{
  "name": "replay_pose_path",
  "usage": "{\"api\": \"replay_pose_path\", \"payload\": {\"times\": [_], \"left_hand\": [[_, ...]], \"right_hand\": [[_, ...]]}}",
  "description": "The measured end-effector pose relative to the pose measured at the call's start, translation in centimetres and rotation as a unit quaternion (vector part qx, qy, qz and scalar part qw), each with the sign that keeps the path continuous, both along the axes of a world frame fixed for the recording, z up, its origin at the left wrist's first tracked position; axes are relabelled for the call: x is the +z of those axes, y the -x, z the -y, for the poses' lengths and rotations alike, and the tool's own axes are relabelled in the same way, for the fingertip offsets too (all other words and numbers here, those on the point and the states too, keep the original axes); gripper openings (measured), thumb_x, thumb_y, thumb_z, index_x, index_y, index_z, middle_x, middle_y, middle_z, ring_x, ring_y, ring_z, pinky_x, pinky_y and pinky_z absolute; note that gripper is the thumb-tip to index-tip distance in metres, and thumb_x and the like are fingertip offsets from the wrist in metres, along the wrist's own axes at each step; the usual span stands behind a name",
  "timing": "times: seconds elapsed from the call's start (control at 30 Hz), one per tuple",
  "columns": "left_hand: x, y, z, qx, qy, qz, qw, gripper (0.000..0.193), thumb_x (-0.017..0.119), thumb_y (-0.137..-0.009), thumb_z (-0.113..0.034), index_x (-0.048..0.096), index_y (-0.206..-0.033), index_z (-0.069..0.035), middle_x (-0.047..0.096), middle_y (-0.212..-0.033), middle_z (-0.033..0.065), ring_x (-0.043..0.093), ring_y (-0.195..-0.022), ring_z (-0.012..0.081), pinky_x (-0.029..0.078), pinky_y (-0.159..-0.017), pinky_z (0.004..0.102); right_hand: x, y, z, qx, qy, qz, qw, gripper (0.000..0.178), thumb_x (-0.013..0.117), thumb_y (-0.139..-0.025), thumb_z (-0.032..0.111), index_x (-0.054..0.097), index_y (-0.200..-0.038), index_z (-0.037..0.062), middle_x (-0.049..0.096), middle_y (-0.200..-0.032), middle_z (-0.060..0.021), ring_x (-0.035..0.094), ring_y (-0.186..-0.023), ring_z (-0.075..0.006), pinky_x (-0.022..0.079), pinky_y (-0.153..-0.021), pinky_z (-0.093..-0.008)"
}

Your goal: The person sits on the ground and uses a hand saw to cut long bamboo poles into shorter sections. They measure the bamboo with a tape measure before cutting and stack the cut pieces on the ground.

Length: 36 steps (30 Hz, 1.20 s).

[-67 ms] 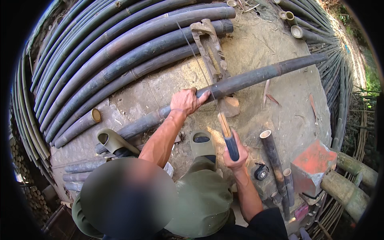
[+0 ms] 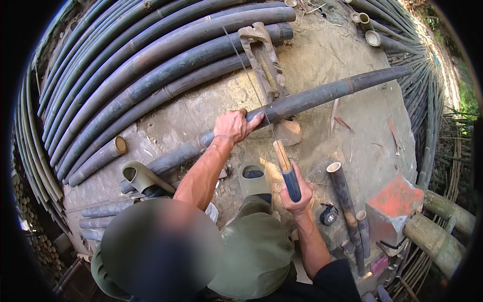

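A long dark bamboo pole (image 2: 322, 94) lies slantwise before me, resting across a carved wooden block (image 2: 266, 63). My left hand (image 2: 234, 125) is closed over the pole, its thumb along the top, just left of a hand saw's thin blade (image 2: 250, 80). The blade crosses the pole close to that thumb; how deep it sits in the bamboo I cannot tell. Wrapped round the saw's wooden and dark handle (image 2: 289, 176) is my right hand (image 2: 298, 194), on the near side of the pole. Pale sawdust covers the ground around the block.
Several long bamboo poles (image 2: 166, 53) lie side by side at the far left. Short bamboo pieces (image 2: 344, 201) and a round black tape measure (image 2: 329, 215) are near my right hand. A red-topped block (image 2: 395, 204) stands at the right. My sandal (image 2: 255, 181) is below the pole.
Almost nothing differs. Both hands keep their hold on the pole and the saw, with only a very slight shift of the view.
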State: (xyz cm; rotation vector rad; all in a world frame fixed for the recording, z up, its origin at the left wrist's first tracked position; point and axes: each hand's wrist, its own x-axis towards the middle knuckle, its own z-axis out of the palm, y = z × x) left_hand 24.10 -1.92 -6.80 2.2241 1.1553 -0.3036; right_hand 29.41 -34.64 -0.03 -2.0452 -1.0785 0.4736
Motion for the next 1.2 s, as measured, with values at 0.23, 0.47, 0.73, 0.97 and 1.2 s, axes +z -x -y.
{"api": "replay_pose_path", "payload": {"times": [0.23, 0.47, 0.73, 0.97, 1.2], "left_hand": [[-0.3, 2.3, 0.0, -0.055, -0.049, 0.047, 0.996, 0.062, 0.062, -0.084, -0.061, 0.062, -0.105, -0.002, 0.070, -0.100, 0.0218, 0.070, -0.091, 0.0382, 0.055, -0.084, 0.0472], [-0.5, 0.4, 0.3, -0.068, -0.030, -0.016, 0.997, 0.040, 0.073, -0.072, -0.026, 0.061, -0.103, -0.005, 0.071, -0.096, 0.0203, 0.071, -0.090, 0.0373, 0.057, -0.078, 0.0462], [0.4, 0.5, -0.8, -0.049, -0.003, -0.035, 0.998, 0.040, 0.072, -0.071, -0.026, 0.064, -0.105, -0.005, 0.072, -0.094, 0.0223, 0.071, -0.091, 0.0379, 0.057, -0.082, 0.0446], [0.3, 0.2, -0.8, -0.050, 0.014, -0.045, 0.998, 0.043, 0.073, -0.067, -0.025, 0.066, -0.105, -0.006, 0.073, -0.096, 0.0196, 0.071, -0.090, 0.0376, 0.057, -0.082, 0.0442], [1.1, 0.3, -0.7, -0.049, 0.005, -0.040, 0.998, 0.042, 0.074, -0.070, -0.028, 0.067, -0.105, -0.007, 0.073, -0.096, 0.0194, 0.072, -0.089, 0.0352, 0.057, -0.081, 0.0432]], "right_hand": [[3.4, 3.0, 12.3, 0.019, 0.030, 0.012, 0.999, 0.058, 0.060, -0.072, 0.015, 0.058, -0.121, -0.0172, 0.073, -0.092, -0.0248, 0.075, -0.072, -0.0301, 0.059, -0.070, -0.0368], [-1.3, -0.5, -6.6, -0.033, -0.006, -0.030, 0.999, 0.057, 0.065, -0.075, 0.009, 0.059, -0.129, -0.0081, 0.065, -0.073, -0.0146, 0.065, -0.057, -0.0265, 0.053, -0.058, -0.0363], [2.7, 2.6, 9.1, 0.014, 0.028, 0.043, 0.999, 0.057, 0.063, -0.070, 0.012, 0.060, -0.120, -0.0159, 0.072, -0.087, -0.0259, 0.074, -0.071, -0.0326, 0.058, -0.070, -0.0373], [0.1, 0.4, -1.9, -0.018, -0.025, -0.020, 0.999, 0.057, 0.063, -0.075, 0.004, 0.057, -0.129, -0.0104, 0.063, -0.073, -0.0130, 0.061, -0.053, -0.0228, 0.051, -0.054, -0.0333], [2.8, 1.7, 7.1, 0.011, 0.015, 0.028, 0.999, 0.053, 0.061, -0.075, 0.009, 0.058, -0.121, -0.0162, 0.072, -0.083, -0.0225, 0.074, -0.069, -0.0286, 0.058, -0.067, -0.0348]]}}
